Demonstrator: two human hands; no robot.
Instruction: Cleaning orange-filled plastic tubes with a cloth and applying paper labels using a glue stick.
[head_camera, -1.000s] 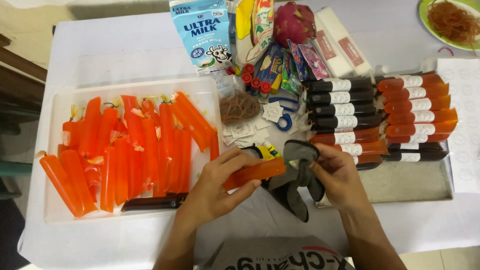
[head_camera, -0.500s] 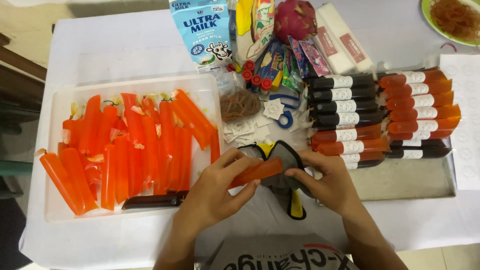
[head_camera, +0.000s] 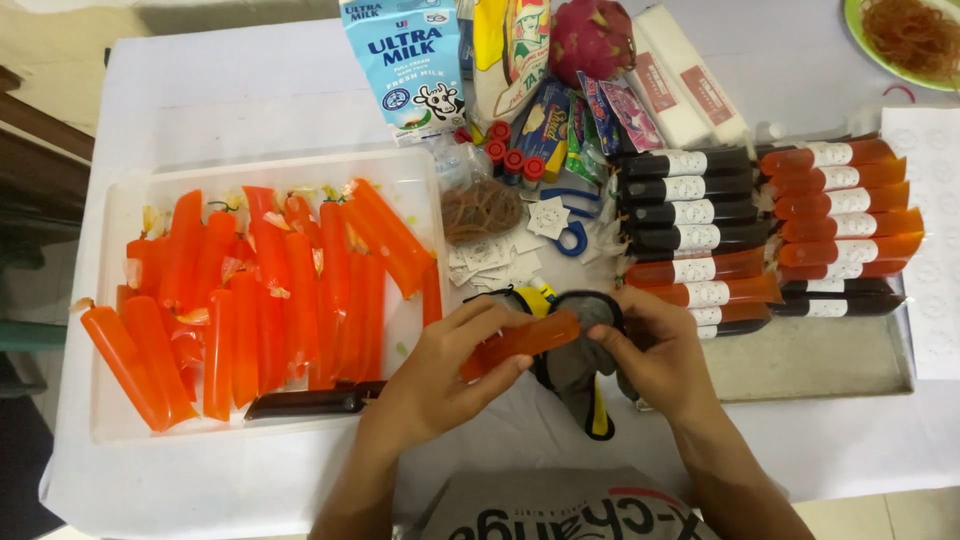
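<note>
the orange ice pop tube (head_camera: 522, 343) sits at the near middle of the desk (head_camera: 250, 100), held just above a grey cloth (head_camera: 580, 365) with yellow trim, between the tray of orange tubes (head_camera: 115, 300) on the left and the metal tray of labelled tubes (head_camera: 830, 360) on the right. it looks light, a thin plastic sleeve filled with orange liquid or ice; whether it is frozen stiff or soft cannot be told, though it lies straight across the hands without sagging. the film is glossy and probably wet, so it likely slides easily, and a hard pinch in the middle could burst a soft one. the safer places to take it seem to be the two ends, with the fingers wrapped round the body rather than nipping it. the left hand (head_camera: 450, 370) is curled round the left part of the tube, thumb on top and fingers under it, a closed but gentle grasp. the right hand (head_camera: 655, 355) is bent at the tube's right end, fingertips touching that end and also pressing into the cloth; how much of its grip is on the tube and how much on the cloth cannot be told. a single dark tube (head_camera: 310, 402) lies at the near edge of the left tray, apart from both hands.
</note>
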